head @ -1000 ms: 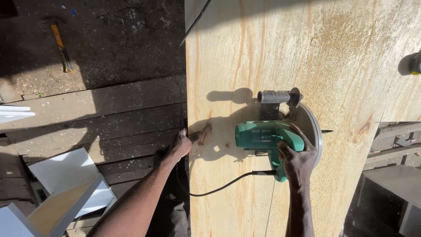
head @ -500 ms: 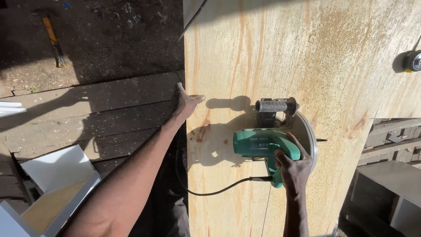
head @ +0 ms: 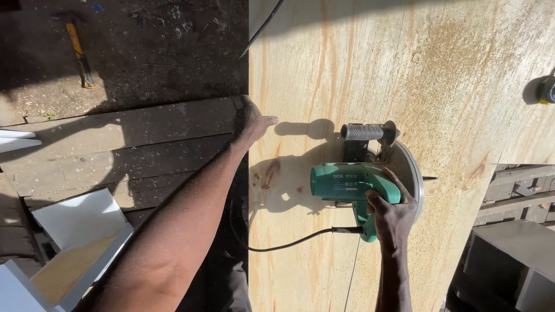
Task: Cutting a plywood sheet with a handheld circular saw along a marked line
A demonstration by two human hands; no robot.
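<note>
**Left hand slides up the sheet's edge as the saw waits**

Moved further up since a moment ago, the left hand (head: 251, 120) now lies flat and released on the plywood sheet's (head: 370, 63) left edge. To its right, the green circular saw (head: 361, 182) rests on the sheet, right hand (head: 393, 216) clenched on its handle. Steadying comes first, I'd say; next, a straight push along the line.

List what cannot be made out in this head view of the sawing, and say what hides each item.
- Blade of the green circular saw: covered by its guard and body.
- Left hand fingers: curled over the plywood sheet edge, in shadow.
- Power cord: runs into dark shadow beside the sheet.
- Grey object: cut off by the right frame edge.
- Right hand palm: wrapped round the saw handle.
</note>
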